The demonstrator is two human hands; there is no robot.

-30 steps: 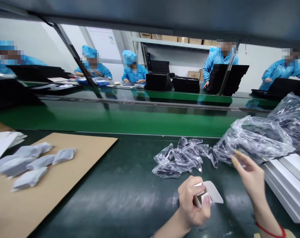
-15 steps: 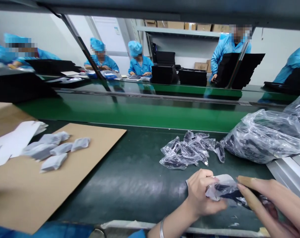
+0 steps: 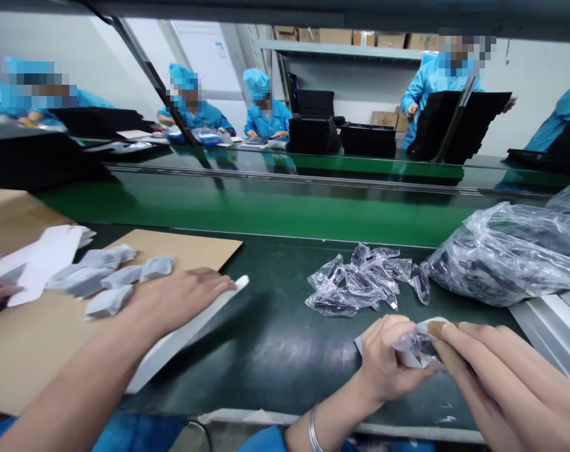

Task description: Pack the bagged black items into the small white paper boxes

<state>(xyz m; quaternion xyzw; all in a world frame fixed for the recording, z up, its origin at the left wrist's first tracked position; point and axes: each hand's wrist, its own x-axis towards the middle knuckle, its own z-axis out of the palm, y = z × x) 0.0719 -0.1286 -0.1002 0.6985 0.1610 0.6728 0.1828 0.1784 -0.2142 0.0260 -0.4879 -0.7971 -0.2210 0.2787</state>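
Note:
My left hand (image 3: pixel 386 361), with a silver bangle at its wrist, is closed around a white folded piece (image 3: pixel 424 358), perhaps a small carton, mostly hidden by my fingers. My right hand (image 3: pixel 496 364) presses its fingertips together on a clear plastic bag with something dark inside (image 3: pixel 414 339), at the opening of the white piece. Tan covers sit on two of its fingertips. Beyond my hands lies a pile of dark cables in clear bags (image 3: pixel 360 282); a metal plug shows on one.
A large clear sack of dark items (image 3: pixel 506 257) stands right. A co-worker's hand (image 3: pixel 195 295) holds a white flat sheet (image 3: pixel 181 342) over cardboard (image 3: pixel 12 370) bearing several wrapped pieces (image 3: pixel 108 301). Behind run a green belt (image 3: pixel 266 210) and people in blue beside black trays (image 3: pixel 367 139).
A co-worker's arm has come in from the left with a white flat sheet. My right hand has moved closer to my left, covering more of the bag. The person at back right has raised their hands.

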